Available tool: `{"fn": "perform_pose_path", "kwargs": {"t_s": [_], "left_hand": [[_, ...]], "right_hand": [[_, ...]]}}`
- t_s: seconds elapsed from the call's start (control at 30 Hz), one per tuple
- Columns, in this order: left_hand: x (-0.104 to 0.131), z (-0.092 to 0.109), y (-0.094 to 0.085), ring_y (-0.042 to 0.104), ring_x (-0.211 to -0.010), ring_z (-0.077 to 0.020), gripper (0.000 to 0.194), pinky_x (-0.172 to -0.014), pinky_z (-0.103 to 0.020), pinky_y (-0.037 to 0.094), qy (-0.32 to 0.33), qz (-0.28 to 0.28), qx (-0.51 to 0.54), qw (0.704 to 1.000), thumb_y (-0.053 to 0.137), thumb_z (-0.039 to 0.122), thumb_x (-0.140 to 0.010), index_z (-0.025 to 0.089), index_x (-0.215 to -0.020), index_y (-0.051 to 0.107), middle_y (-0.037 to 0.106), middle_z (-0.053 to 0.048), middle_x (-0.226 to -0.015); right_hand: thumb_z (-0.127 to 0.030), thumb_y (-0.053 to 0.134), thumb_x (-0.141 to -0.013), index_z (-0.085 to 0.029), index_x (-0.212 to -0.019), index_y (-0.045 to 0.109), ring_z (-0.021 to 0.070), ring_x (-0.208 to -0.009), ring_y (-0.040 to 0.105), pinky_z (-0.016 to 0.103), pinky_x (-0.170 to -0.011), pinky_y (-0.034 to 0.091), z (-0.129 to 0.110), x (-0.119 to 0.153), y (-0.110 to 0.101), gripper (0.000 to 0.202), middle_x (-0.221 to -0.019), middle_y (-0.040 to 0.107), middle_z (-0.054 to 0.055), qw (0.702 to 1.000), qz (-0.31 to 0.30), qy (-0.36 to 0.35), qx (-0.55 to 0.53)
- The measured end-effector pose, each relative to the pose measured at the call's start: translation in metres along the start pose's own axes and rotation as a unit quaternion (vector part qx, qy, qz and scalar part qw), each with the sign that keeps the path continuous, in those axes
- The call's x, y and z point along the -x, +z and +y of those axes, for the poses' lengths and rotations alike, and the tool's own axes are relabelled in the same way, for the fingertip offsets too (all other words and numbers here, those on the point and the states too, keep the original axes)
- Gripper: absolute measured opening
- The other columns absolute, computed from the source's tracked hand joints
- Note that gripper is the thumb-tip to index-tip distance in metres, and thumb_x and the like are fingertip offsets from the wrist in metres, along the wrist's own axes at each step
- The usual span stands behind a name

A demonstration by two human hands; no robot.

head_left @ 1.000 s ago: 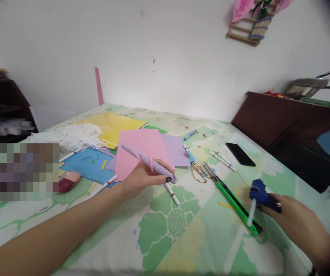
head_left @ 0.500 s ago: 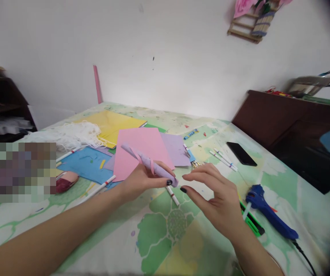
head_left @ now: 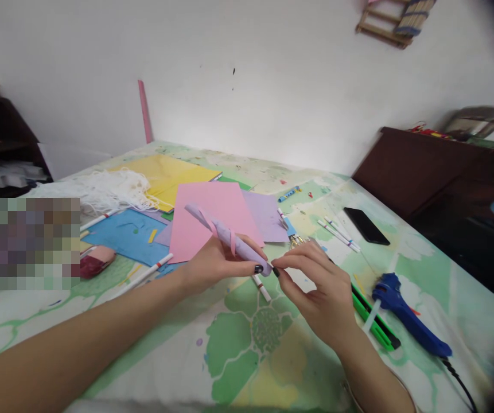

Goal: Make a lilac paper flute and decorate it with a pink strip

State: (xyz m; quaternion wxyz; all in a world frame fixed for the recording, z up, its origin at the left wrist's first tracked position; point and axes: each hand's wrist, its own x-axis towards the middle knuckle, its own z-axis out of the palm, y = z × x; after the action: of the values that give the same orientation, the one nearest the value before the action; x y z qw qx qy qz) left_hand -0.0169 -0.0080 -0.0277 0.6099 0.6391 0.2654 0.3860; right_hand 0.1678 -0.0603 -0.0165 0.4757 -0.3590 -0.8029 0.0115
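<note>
A purple paper roll [head_left: 247,250] with a pink paper strip [head_left: 232,241] wound around it is held in my left hand [head_left: 210,265], its far end pointing up and left. The thumb of that hand presses along the near end of the roll. Thumb and forefinger of my right hand [head_left: 318,287] are pinched together right at this near end; what lies between the tips, if anything, is too small to make out. Under the hands, a white stick with a red band [head_left: 261,288] lies on the patterned tablecloth [head_left: 233,344].
Pink paper [head_left: 207,201], blue sheets [head_left: 121,235] and a yellow folder [head_left: 182,172] lie beyond my left hand, beside white yarn [head_left: 100,192]. To the right are a green cutter [head_left: 376,321], a blue glue gun [head_left: 414,318] and a black phone [head_left: 366,225].
My right hand's thumb and forefinger have closed together and come up to the near end of the roll. The view has tilted slightly downward.
</note>
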Motion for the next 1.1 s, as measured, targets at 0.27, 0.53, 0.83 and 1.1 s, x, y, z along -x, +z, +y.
{"fn": "perform_pose_path", "kwargs": {"t_s": [0.27, 0.53, 0.83, 1.1], "left_hand": [[0.0000, 0.0003, -0.0003, 0.060, -0.069, -0.0105, 0.013, -0.064, -0.019, 0.046, 0.000, 0.005, -0.004, 1.000, 0.072, 0.014, -0.068, 0.014, -0.081, 0.070, 0.067, -0.002, -0.073], [0.0002, 0.0006, -0.0006, 0.059, -0.070, -0.0100, 0.011, -0.063, -0.019, 0.046, 0.002, -0.004, -0.004, 1.000, 0.072, 0.014, -0.069, 0.014, -0.080, 0.071, 0.067, -0.002, -0.074], [0.0011, 0.0011, -0.0006, 0.060, -0.071, -0.0110, 0.012, -0.064, -0.019, 0.046, 0.005, -0.002, -0.010, 1.000, 0.072, 0.014, -0.068, 0.014, -0.080, 0.071, 0.067, -0.002, -0.075], [0.0005, 0.0018, -0.0001, 0.060, -0.071, -0.0124, 0.013, -0.065, -0.022, 0.047, -0.004, -0.003, -0.010, 1.000, 0.072, 0.015, -0.068, 0.014, -0.081, 0.070, 0.067, -0.003, -0.074]], "right_hand": [[-0.004, 0.055, -0.081, -0.016, -0.082, 0.060, 0.0150, -0.074, 0.054, 0.031, -0.067, 0.045, -0.0010, 0.0022, 0.0004, 0.013, -0.076, 0.060, 0.005, 1.000, -0.014, 0.018, 0.008], [-0.003, 0.051, -0.081, -0.016, -0.082, 0.055, 0.0124, -0.072, 0.051, 0.027, -0.064, 0.043, -0.0010, 0.0047, 0.0029, 0.013, -0.076, 0.055, 0.003, 0.999, -0.023, 0.033, 0.013], [-0.006, 0.055, -0.080, -0.015, -0.086, 0.057, 0.0144, -0.076, 0.052, 0.029, -0.067, 0.044, -0.0013, 0.0045, 0.0028, 0.011, -0.079, 0.056, 0.005, 0.999, -0.022, 0.007, 0.032], [-0.006, 0.049, -0.084, -0.018, -0.087, 0.053, 0.0132, -0.076, 0.051, 0.027, -0.067, 0.044, -0.0004, 0.0067, 0.0042, 0.013, -0.081, 0.053, 0.003, 0.999, -0.038, 0.033, 0.014]]}}
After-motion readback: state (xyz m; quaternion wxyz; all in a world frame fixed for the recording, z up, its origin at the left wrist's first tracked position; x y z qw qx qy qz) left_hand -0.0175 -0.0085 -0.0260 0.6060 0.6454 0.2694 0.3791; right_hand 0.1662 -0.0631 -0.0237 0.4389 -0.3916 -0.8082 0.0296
